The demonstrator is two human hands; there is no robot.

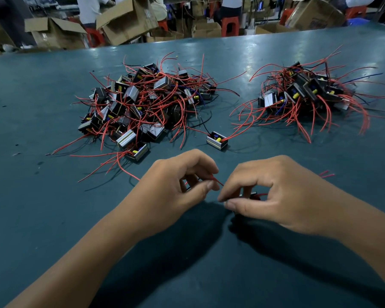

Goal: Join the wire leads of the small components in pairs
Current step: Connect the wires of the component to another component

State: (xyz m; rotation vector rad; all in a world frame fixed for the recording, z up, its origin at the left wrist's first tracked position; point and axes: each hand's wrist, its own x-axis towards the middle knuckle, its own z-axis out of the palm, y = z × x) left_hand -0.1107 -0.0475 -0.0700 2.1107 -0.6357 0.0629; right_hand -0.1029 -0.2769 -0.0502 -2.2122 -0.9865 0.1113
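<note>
Red lead (217,180) is pinched by left hand (176,185) and right hand (276,196), low over the table (53,218) — component mostly hidden under the right fingers. Wire judged thin, limp, springy — best held near the ends. No legible markings seen.

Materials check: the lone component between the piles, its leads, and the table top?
Lone component: striped silver-grey sides look like stacked metal sheets, dull finish; the yellow and blue parts on top look plastic.
Red leads: flexible, smooth insulation, probably plastic, since they curve freely.
Table top: dark teal sheet with soft glare, likely rubber or vinyl mat.
</note>
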